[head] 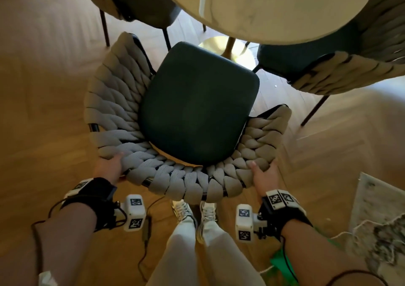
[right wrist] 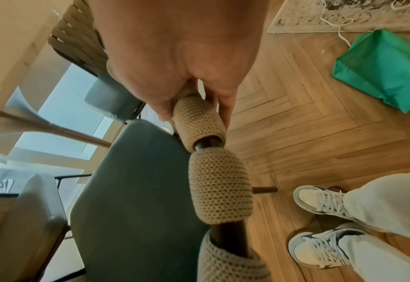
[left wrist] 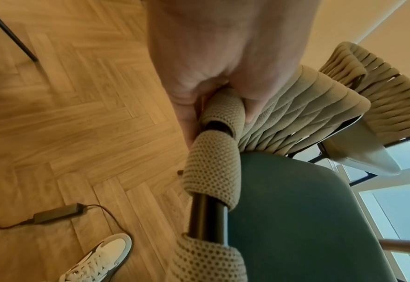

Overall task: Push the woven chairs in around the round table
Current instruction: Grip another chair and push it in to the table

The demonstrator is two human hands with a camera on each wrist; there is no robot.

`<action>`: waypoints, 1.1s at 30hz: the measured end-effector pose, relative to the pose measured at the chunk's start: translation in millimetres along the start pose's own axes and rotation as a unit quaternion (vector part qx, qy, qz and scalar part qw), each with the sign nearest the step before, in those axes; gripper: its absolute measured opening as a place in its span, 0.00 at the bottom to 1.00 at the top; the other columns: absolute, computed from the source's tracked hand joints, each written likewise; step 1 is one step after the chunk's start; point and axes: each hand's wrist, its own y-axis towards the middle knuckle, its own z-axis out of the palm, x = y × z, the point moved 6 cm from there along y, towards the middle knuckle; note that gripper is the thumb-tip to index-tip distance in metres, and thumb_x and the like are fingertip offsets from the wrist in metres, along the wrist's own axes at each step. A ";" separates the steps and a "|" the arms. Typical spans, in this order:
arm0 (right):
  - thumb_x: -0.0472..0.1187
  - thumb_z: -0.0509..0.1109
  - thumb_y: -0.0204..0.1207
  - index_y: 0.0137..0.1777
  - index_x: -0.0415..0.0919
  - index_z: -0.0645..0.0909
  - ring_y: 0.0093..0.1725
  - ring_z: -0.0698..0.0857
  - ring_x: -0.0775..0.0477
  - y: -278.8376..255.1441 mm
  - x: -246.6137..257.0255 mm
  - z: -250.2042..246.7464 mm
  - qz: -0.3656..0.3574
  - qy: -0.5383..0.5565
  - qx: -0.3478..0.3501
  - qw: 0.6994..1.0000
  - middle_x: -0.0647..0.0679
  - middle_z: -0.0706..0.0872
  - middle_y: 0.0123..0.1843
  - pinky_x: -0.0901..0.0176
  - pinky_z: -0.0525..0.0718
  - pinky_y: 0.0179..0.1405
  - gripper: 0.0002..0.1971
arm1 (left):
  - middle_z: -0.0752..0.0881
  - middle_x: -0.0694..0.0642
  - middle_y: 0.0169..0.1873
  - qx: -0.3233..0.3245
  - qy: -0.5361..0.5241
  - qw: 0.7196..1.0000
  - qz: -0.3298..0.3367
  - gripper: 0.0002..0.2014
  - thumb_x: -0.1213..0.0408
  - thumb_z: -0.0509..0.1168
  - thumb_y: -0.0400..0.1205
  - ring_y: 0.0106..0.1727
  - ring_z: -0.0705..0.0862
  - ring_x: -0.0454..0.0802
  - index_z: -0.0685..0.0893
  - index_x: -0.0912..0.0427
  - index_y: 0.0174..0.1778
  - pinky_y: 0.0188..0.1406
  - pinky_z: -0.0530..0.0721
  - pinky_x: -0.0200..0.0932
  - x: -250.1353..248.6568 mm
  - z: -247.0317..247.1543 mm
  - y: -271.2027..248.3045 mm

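Observation:
A woven chair (head: pixel 153 171) with a beige braided back and a dark green seat (head: pixel 197 110) stands before me, its seat front short of the round marble table (head: pixel 274 7). My left hand (head: pixel 109 167) grips the left of its back rail (left wrist: pixel 208 215), thumb and fingers curled round the weave (left wrist: pixel 223 112). My right hand (head: pixel 263 174) grips the right of the rail, fingers wrapped round a woven band (right wrist: pixel 196 122). Two more woven chairs sit at the table, one at the upper left (head: pixel 135 2) and one at the right (head: pixel 341 75).
The table's brass pedestal base (head: pixel 228 48) lies just past the seat. A power adapter and cable (left wrist: pixel 56 213) lie on the herringbone floor (head: pixel 43 110) behind the chair by my shoes (head: pixel 192 211). A green bag (right wrist: pixel 382 68) and a pale rug (head: pixel 377 209) are at my right.

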 end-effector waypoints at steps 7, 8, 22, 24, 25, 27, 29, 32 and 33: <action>0.44 0.71 0.77 0.85 0.46 0.56 0.79 0.70 0.35 28.5 12.0 -27.3 -0.008 0.023 -0.035 0.999 0.41 0.70 0.81 0.35 0.68 0.78 0.39 | 0.80 0.67 0.66 0.075 0.000 0.997 -0.015 0.22 0.60 0.66 0.86 0.64 0.82 0.67 0.75 0.66 0.74 0.48 0.85 0.60 5.2 39.5 -21.9; 0.44 0.71 0.77 0.85 0.46 0.56 0.78 0.71 0.34 34.1 14.0 -32.6 -0.009 0.021 -0.034 0.999 0.41 0.70 0.81 0.35 0.68 0.77 0.39 | 0.79 0.67 0.68 0.082 0.004 0.996 -0.014 0.23 0.59 0.66 0.86 0.67 0.81 0.69 0.74 0.67 0.75 0.46 0.86 0.60 4.2 44.7 -24.5; 0.46 0.69 0.79 0.85 0.53 0.52 0.79 0.69 0.32 70.9 22.0 -53.9 0.004 0.014 -0.027 1.000 0.41 0.66 0.83 0.33 0.68 0.76 0.39 | 0.77 0.69 0.73 0.096 0.071 0.993 -0.022 0.28 0.55 0.68 0.84 0.69 0.79 0.70 0.73 0.68 0.75 0.36 0.86 0.54 -5.2 69.4 -23.6; 0.48 0.69 0.78 0.85 0.54 0.51 0.79 0.68 0.32 76.8 26.3 -56.5 0.007 0.003 -0.033 0.999 0.42 0.65 0.83 0.32 0.68 0.76 0.39 | 0.77 0.69 0.72 0.100 0.072 0.992 -0.019 0.29 0.55 0.67 0.84 0.68 0.80 0.69 0.72 0.69 0.76 0.33 0.86 0.53 -8.3 74.6 -25.1; 0.48 0.69 0.78 0.85 0.53 0.51 0.79 0.68 0.32 78.4 28.1 -57.1 0.008 0.005 -0.036 0.999 0.42 0.65 0.84 0.32 0.67 0.77 0.40 | 0.77 0.69 0.71 0.102 0.069 0.992 -0.017 0.29 0.55 0.67 0.84 0.67 0.80 0.68 0.72 0.69 0.76 0.33 0.86 0.53 -9.2 76.4 -25.9; 0.49 0.69 0.77 0.85 0.54 0.53 0.79 0.69 0.33 80.9 28.2 -56.1 0.009 0.012 -0.042 0.999 0.43 0.66 0.83 0.31 0.68 0.76 0.40 | 0.78 0.67 0.66 0.104 0.057 0.993 -0.019 0.29 0.56 0.67 0.84 0.65 0.80 0.68 0.71 0.70 0.76 0.39 0.87 0.56 -10.6 79.5 -26.6; 0.52 0.71 0.74 0.83 0.57 0.56 0.77 0.72 0.34 79.3 22.4 -53.9 0.019 0.031 -0.053 0.998 0.44 0.69 0.81 0.31 0.70 0.75 0.39 | 0.78 0.65 0.62 0.106 0.047 0.993 -0.019 0.28 0.55 0.66 0.85 0.63 0.80 0.66 0.71 0.68 0.76 0.50 0.86 0.61 -10.8 80.1 -27.9; 0.51 0.70 0.76 0.83 0.49 0.59 0.79 0.70 0.36 67.2 4.1 -43.5 0.046 0.082 -0.064 0.994 0.43 0.70 0.82 0.37 0.67 0.78 0.37 | 0.82 0.60 0.64 0.070 -0.002 0.998 0.002 0.26 0.48 0.66 0.83 0.65 0.82 0.64 0.77 0.59 0.73 0.58 0.85 0.63 -18.8 72.7 -15.0; 0.49 0.70 0.77 0.83 0.46 0.59 0.79 0.69 0.36 62.2 -3.9 -37.0 0.058 0.104 -0.066 0.991 0.42 0.69 0.82 0.38 0.66 0.79 0.37 | 0.83 0.58 0.66 0.049 -0.026 0.998 0.020 0.25 0.46 0.66 0.81 0.65 0.83 0.63 0.78 0.55 0.71 0.61 0.85 0.64 -24.3 68.5 -7.6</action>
